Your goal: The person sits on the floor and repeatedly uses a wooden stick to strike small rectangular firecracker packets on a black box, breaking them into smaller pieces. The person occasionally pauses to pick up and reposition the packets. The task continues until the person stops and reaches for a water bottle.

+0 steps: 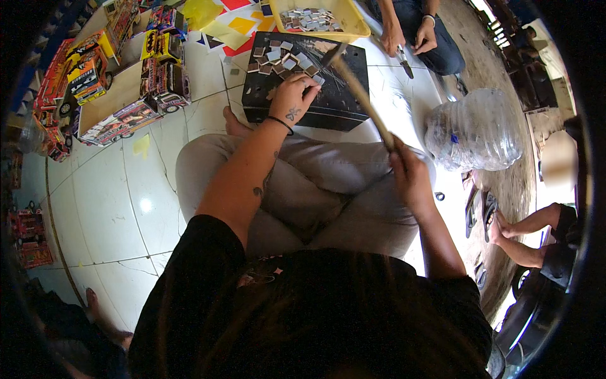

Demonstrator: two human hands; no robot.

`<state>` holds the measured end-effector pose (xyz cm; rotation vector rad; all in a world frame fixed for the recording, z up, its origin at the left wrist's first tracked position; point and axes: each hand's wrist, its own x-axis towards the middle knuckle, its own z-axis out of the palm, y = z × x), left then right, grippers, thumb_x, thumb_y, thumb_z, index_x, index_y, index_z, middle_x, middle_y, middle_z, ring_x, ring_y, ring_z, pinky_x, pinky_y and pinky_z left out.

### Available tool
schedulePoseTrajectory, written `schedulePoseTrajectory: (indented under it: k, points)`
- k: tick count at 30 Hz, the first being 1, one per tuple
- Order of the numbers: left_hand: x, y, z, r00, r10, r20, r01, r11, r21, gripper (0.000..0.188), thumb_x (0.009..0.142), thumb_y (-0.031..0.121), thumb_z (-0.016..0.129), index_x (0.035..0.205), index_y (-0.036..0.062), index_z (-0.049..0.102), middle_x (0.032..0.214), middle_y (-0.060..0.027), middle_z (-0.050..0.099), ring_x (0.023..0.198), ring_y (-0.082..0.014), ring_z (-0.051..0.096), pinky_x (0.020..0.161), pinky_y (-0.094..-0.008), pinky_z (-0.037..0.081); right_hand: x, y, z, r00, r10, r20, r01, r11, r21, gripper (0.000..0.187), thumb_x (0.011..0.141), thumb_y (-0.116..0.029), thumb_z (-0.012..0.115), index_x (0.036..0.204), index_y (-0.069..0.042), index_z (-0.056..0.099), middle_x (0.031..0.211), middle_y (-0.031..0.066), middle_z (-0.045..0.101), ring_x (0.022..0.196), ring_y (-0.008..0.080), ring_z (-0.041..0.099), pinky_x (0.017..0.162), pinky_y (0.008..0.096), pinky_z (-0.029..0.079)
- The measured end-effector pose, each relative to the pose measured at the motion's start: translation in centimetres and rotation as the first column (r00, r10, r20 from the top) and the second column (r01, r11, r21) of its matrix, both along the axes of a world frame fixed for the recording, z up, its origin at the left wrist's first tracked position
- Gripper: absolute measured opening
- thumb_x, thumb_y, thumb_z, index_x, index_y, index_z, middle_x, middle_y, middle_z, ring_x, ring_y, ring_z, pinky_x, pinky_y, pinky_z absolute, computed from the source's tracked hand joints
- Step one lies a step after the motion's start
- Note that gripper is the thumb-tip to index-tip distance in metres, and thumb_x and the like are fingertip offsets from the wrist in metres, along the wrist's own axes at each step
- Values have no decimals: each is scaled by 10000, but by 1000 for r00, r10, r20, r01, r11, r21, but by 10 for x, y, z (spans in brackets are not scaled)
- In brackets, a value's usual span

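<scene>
In my right hand (410,175) is the wooden handle of a hammer (363,98). The hammer slants up and left, its head above the far part of a black block (303,112) in front of my crossed legs. My left hand (294,95) is over the block's top, fingertips pinched at a small square tile (319,80). Beyond those fingers lies a loose pile of small square tiles (278,58), some silvery, some brown. Thin dark strips or wires (334,74) lie beside the pile, partly behind the hammer.
A yellow tub (356,31) of similar tiles stands beyond the block. Colourful toy trucks (123,114) fill the far left. At far right another person's hands (392,39) hold a knife-like tool (405,63). A clear plastic bag (473,129) sits right of my knee.
</scene>
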<state>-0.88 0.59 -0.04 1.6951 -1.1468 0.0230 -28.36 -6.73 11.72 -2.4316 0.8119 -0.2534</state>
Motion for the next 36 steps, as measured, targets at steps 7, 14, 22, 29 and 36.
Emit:
schedulePoseTrajectory:
  k: [7, 14, 22, 29, 36]
  points:
    - [-5, 5, 10, 981, 46, -187, -44, 999, 13, 127, 777, 116, 667, 844, 10, 647, 809, -116, 645, 696, -233, 627, 632, -316, 491, 87, -107, -37, 991, -37, -131, -6, 949, -314, 336, 898, -172, 488, 1217, -65, 488, 1074, 215, 560, 935, 409, 572, 804, 474, 460]
    - [65, -13, 33, 836, 7, -549, 130, 969, 209, 161, 746, 88, 698, 827, -36, 635, 760, -104, 668, 618, -144, 630, 613, -284, 510, 119, -124, -73, 981, -39, -191, -70, 845, -531, 372, 827, -198, 598, 1173, -87, 514, 1095, 151, 530, 1030, 326, 515, 851, 437, 425]
    - [125, -78, 70, 979, 37, 199, -153, 776, 611, 402, 731, 413, 665, 966, 87, 669, 987, -129, 658, 929, -306, 627, 832, -461, 472, 187, -89, -53, 931, 147, -334, -294, 845, -447, 262, 773, -271, 650, 889, -36, 668, 856, 147, 658, 816, 298, 644, 758, 403, 501]
    - [72, -47, 48, 910, 116, 399, -351, 727, 590, 164, 656, 272, 744, 788, 185, 700, 904, -86, 644, 966, -269, 554, 876, -467, 359, 214, -96, -55, 918, 64, -392, -193, 934, -300, 195, 769, -190, 588, 857, -52, 694, 887, 164, 680, 822, 292, 667, 754, 380, 524]
    - [72, -48, 46, 994, 104, 41, -112, 907, 405, 206, 695, 240, 716, 868, 134, 684, 867, -70, 643, 992, -284, 550, 813, -449, 411, 180, -119, -66, 968, -71, 242, -32, 917, 397, 113, 775, -114, 616, 832, -19, 642, 795, 101, 658, 698, 193, 614, 660, 283, 483]
